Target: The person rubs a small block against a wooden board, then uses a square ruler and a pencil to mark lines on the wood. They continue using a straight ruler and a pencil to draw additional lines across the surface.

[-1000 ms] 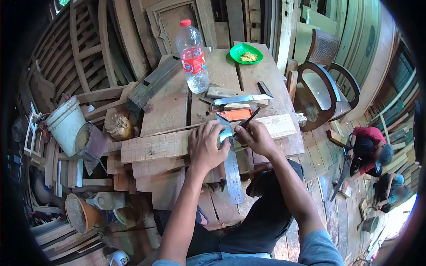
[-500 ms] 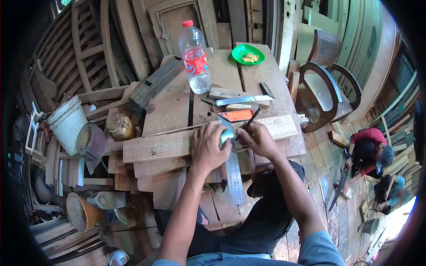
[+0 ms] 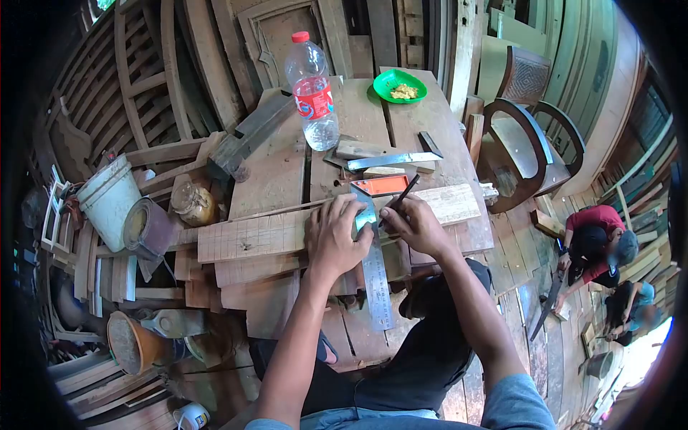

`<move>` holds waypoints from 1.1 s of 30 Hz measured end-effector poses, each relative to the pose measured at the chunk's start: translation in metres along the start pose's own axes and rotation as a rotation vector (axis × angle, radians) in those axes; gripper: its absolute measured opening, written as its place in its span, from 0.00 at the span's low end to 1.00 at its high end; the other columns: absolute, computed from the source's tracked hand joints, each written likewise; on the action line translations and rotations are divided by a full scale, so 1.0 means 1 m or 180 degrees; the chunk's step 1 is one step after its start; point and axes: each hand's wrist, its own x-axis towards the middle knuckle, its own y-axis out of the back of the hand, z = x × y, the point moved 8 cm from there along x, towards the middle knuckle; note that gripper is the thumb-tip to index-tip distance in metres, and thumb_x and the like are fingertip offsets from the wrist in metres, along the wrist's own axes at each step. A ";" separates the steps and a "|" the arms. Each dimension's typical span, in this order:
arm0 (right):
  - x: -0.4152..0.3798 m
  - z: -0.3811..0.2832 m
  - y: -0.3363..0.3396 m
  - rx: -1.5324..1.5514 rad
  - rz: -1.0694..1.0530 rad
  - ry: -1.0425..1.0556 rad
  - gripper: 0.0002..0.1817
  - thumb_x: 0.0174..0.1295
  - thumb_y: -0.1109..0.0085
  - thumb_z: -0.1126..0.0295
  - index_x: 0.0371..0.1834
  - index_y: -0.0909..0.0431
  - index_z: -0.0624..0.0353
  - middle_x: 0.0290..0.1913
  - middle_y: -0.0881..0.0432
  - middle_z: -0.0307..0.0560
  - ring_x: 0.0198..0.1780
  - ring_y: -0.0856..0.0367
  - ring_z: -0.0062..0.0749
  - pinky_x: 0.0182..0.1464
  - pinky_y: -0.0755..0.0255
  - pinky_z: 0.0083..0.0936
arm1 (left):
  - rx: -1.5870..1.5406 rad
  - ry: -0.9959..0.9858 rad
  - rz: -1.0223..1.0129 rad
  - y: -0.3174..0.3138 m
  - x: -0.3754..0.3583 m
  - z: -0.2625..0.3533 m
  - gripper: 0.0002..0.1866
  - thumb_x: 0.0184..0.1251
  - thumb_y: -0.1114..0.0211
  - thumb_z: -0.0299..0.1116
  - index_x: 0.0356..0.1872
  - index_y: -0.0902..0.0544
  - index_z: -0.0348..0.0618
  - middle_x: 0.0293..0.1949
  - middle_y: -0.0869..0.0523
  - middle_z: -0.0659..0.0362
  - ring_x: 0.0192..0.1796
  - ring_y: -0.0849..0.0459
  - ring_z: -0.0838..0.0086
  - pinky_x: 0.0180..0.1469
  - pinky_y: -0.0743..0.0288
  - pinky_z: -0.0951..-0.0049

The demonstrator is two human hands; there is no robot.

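Observation:
A wooden board with pencil lines across its left part lies along the near side of the table. Across it rests a try square, its orange stock against the far edge and its steel ruled blade reaching past the near edge. My left hand is bent over the board, gripping the square's blade with the thumb on it. In my right hand, a dark pencil is pinched close to the blade's right side; its tip is hard to make out.
Behind the square lie another metal-bladed square and wood offcuts. A water bottle and a green dish stand farther back. Buckets and a jar are at left, a chair at right. Two people work on the floor.

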 end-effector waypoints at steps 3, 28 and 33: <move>-0.002 -0.002 0.003 -0.0019 0.0026 0.0007 0.17 0.84 0.28 0.61 0.43 0.10 0.68 0.40 0.12 0.60 0.44 0.10 0.59 0.51 0.17 0.49 | -0.0024 0.0086 -0.0090 0.000 0.001 0.001 0.21 0.70 0.25 0.38 0.63 0.09 0.49 0.72 0.13 0.55 0.76 0.17 0.50 0.79 0.29 0.44; -0.004 0.003 -0.002 0.0111 -0.0182 -0.0139 0.20 0.85 0.27 0.59 0.41 0.11 0.68 0.37 0.11 0.59 0.39 0.09 0.52 0.45 0.18 0.46 | 0.0141 0.0040 -0.0089 0.000 -0.001 0.003 0.23 0.69 0.24 0.38 0.64 0.10 0.49 0.72 0.13 0.56 0.77 0.17 0.53 0.79 0.30 0.45; -0.005 -0.002 0.001 0.0127 -0.0121 -0.0127 0.20 0.85 0.27 0.59 0.39 0.11 0.67 0.37 0.11 0.60 0.40 0.10 0.55 0.46 0.19 0.48 | 0.0187 0.0056 -0.0134 -0.001 -0.001 0.004 0.24 0.68 0.24 0.39 0.65 0.10 0.49 0.72 0.13 0.55 0.77 0.17 0.53 0.79 0.30 0.44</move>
